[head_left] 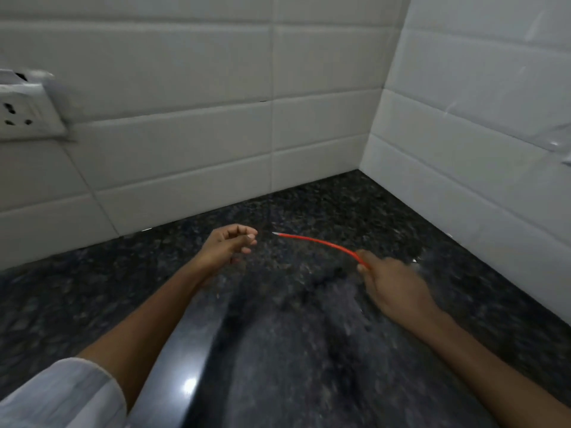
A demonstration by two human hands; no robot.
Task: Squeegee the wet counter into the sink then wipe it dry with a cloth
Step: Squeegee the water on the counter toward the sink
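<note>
A: What's hard to read?
B: The frame is blurred; the thin red stick (pixel 321 244) may be a squeegee seen edge-on, I can't tell.
A: Room?
B: Dark counter (pixel 309 350) runs into the tiled corner (pixel 360 168).
A: Hands?
B: Right hand (pixel 392 285) pinches the stick's near end above the counter; left hand (pixel 228 245) hovers beside its tip, fingers loosely curled, holding nothing.

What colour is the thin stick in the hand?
Red stick, clear in the head view.

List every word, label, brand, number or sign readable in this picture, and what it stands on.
None can be read.
Wall socket: blurred, no marking legible.
Red squeegee in the right hand: no print visible.
Tiles and counter: no text.
</note>
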